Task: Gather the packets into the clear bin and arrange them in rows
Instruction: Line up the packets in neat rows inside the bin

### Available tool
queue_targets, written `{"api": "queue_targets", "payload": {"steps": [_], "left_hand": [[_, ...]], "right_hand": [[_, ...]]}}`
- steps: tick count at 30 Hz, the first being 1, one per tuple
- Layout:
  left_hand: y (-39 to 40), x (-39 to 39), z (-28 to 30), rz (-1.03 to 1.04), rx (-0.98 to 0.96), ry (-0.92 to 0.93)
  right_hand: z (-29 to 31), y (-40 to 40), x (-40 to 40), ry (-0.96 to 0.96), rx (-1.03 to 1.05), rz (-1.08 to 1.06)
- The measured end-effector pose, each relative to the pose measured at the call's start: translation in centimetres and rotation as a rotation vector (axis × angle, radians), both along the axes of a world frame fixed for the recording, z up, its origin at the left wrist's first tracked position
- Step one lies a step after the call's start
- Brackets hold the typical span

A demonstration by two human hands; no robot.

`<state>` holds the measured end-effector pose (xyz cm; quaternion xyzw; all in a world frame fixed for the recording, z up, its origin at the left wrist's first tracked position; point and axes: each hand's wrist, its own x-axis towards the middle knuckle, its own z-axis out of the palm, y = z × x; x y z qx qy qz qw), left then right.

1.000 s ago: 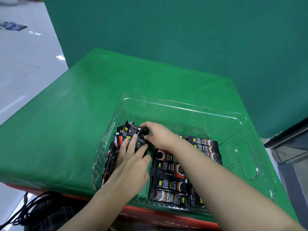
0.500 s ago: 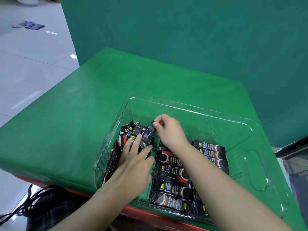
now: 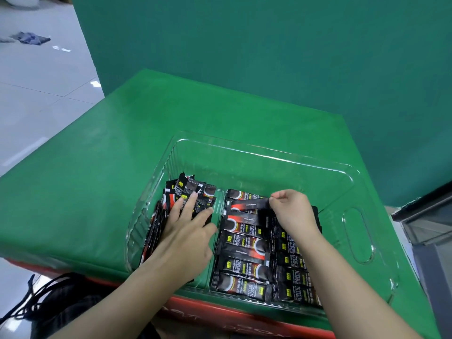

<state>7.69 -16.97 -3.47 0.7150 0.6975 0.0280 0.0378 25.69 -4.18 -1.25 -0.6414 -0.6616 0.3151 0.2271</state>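
Packet point(image 3: 249, 205) pinched by right hand point(image 3: 292, 211), left hand point(image 3: 188, 231) flat on pile point(image 3: 193, 192)

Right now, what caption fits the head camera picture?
Right hand lays a packet on the rows in the clear bin.

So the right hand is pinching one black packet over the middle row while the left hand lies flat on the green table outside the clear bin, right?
Not quite. In the head view the left hand lies on the loose pile of black packets inside the clear plastic bin. The right hand does pinch one black packet.
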Motion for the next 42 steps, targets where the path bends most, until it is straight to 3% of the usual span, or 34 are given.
{"api": "queue_targets", "payload": {"steps": [3, 6, 12, 42], "left_hand": [[0.0, 0.1, 0.1, 0.011, -0.007, 0.005], [0.0, 0.2, 0.3, 0.011, -0.013, 0.007], [0.1, 0.1, 0.2, 0.005, 0.004, 0.006], [0.1, 0.2, 0.6, 0.015, -0.019, 0.011]], "right_hand": [[-0.4, -0.6, -0.2, -0.268, 0.151, 0.059], [-0.4, -1.2, -0.7, -0.35, 0.257, 0.23], [-0.8, -1.6, -1.7, -0.552, 0.272, 0.486], [-1.0, -0.8, -2.0, -0.65, 0.36, 0.572]]}}
